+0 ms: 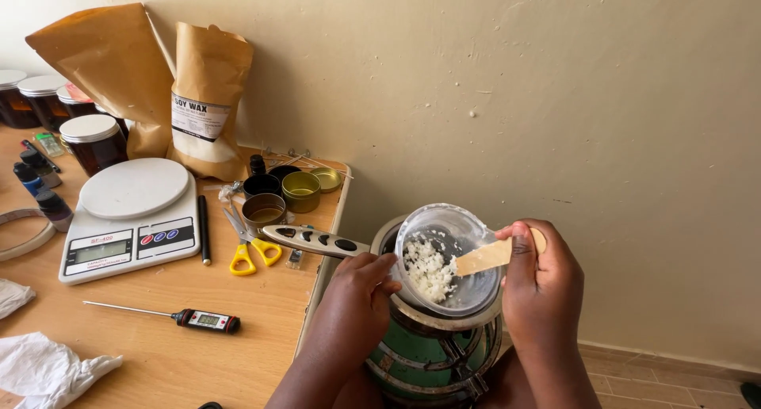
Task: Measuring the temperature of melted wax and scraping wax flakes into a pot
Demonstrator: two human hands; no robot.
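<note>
The left hand grips the clear plastic cup by its near rim, fingers curled around the edge and thumb on the outside, tipping the mouth toward the person above the metal pot on the green stove. The right hand pinches a flat wooden stick between thumb and fingers, its far end reaching leftward from the hand into the cup, where it meets the white wax flakes clinging to the lower wall.

To do this well, the person likely needs to keep the cup's lip directly over the pot below both hands and draw the stick along the wall in short strokes, so the flakes fall inside rather than onto the stove. Left of the left hand, the pot's long handle reaches over the wooden table; bumping it could tip the pot.
</note>
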